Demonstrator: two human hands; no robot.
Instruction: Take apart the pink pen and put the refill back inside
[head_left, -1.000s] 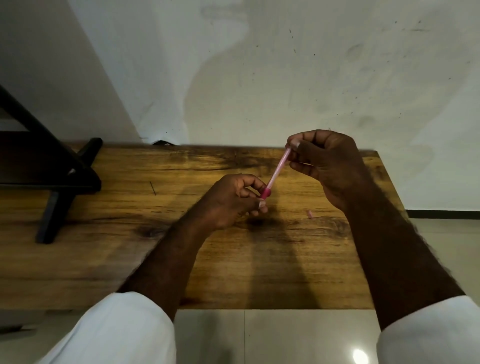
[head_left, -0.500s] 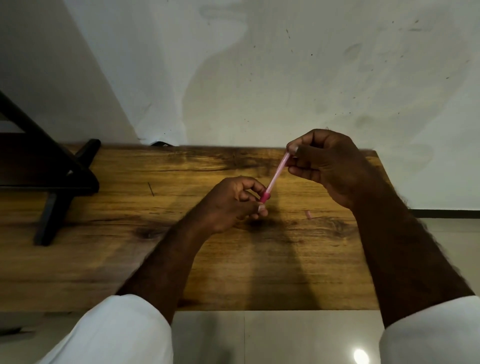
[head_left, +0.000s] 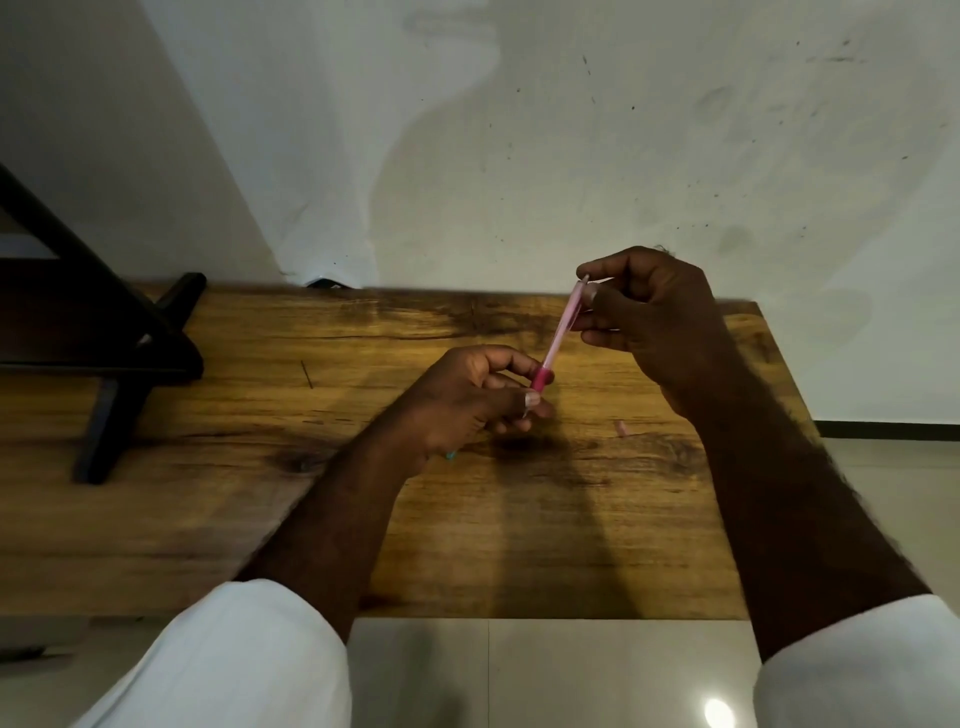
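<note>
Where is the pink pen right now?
The pink pen is in the middle of the head view, held slanted above the wooden table between the left hand and the right hand.

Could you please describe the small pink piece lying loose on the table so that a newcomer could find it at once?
Start at the wooden table. Under the raised right hand, a small pink piece lies flat on the wood. Unlike the pink pen, nobody is holding it.
</note>
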